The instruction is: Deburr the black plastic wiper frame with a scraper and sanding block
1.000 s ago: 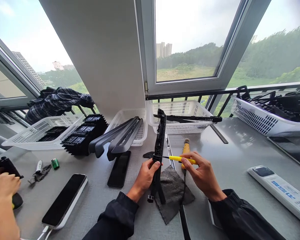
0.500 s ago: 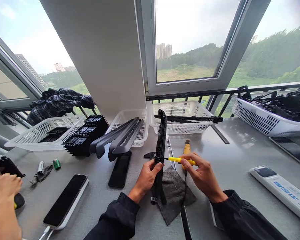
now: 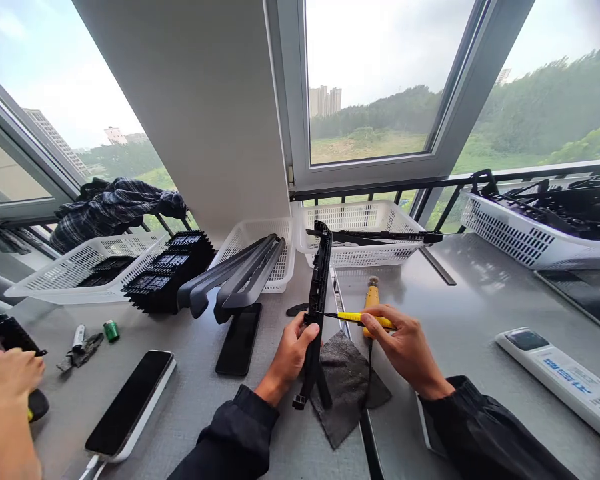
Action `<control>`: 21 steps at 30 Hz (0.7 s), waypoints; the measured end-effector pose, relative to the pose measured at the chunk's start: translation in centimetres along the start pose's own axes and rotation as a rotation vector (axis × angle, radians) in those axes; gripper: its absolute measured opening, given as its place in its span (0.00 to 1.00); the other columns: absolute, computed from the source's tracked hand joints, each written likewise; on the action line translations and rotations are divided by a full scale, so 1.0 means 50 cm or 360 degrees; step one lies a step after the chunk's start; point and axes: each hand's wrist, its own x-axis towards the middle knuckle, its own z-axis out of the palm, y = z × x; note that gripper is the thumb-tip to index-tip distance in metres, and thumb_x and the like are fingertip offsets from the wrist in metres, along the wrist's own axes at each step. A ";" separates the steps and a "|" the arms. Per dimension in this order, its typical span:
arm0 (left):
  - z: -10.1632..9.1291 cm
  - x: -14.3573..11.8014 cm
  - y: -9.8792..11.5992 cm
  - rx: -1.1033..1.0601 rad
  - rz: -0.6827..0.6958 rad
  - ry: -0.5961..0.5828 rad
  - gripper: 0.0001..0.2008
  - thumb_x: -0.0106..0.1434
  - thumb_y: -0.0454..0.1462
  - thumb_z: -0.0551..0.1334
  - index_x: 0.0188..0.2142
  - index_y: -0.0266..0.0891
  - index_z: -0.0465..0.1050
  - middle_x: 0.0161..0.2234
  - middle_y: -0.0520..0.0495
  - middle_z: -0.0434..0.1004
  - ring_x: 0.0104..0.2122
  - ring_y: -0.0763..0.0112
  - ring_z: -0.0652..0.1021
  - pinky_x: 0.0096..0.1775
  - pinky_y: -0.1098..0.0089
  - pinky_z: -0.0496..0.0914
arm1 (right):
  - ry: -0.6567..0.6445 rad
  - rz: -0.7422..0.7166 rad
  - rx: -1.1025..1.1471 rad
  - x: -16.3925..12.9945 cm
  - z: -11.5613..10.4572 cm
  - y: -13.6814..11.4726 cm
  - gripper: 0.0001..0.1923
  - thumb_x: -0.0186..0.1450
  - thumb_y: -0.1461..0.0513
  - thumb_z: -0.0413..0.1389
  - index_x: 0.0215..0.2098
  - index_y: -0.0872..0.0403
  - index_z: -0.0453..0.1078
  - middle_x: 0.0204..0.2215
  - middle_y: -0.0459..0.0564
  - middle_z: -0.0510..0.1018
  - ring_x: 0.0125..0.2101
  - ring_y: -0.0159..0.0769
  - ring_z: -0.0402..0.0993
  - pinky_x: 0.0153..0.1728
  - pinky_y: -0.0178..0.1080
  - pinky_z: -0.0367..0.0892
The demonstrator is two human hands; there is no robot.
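On grey table (image 3: 205,393), left hand (image 3: 290,350) gripping upright black plastic strip (image 3: 319,293), right hand (image 3: 405,343) pinching yellow tool (image 3: 361,318) against it.

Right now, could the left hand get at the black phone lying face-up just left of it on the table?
Probably yes, but not freely: the left hand is gripping the upright black plastic strip. The black phone lies close beside it with bare table between.

Bare hands, black long sleeves (image 3: 230,433)
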 end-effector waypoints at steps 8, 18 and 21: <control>-0.001 -0.005 -0.001 -0.0189 0.0020 0.0095 0.35 0.65 0.64 0.62 0.54 0.37 0.71 0.23 0.55 0.70 0.22 0.72 0.69 0.26 0.72 0.63 | -0.0217 -0.0079 -0.0015 -0.004 0.003 -0.016 0.19 0.71 0.49 0.58 0.29 0.50 0.81 0.28 0.49 0.83 0.30 0.41 0.78 0.34 0.39 0.68; -0.002 -0.009 0.000 -0.0117 -0.0063 -0.0019 0.40 0.65 0.54 0.63 0.70 0.36 0.61 0.23 0.54 0.75 0.23 0.68 0.73 0.28 0.71 0.66 | 0.0145 0.0104 -0.0016 0.010 -0.011 0.019 0.27 0.70 0.39 0.59 0.35 0.52 0.83 0.27 0.49 0.83 0.28 0.40 0.76 0.31 0.38 0.68; 0.000 -0.013 0.003 -0.0108 -0.0080 -0.0065 0.40 0.65 0.52 0.64 0.70 0.37 0.59 0.25 0.54 0.76 0.24 0.69 0.74 0.28 0.72 0.66 | 0.0145 0.0115 -0.0014 0.010 -0.012 0.020 0.27 0.70 0.39 0.59 0.34 0.52 0.83 0.28 0.49 0.82 0.28 0.40 0.76 0.31 0.38 0.68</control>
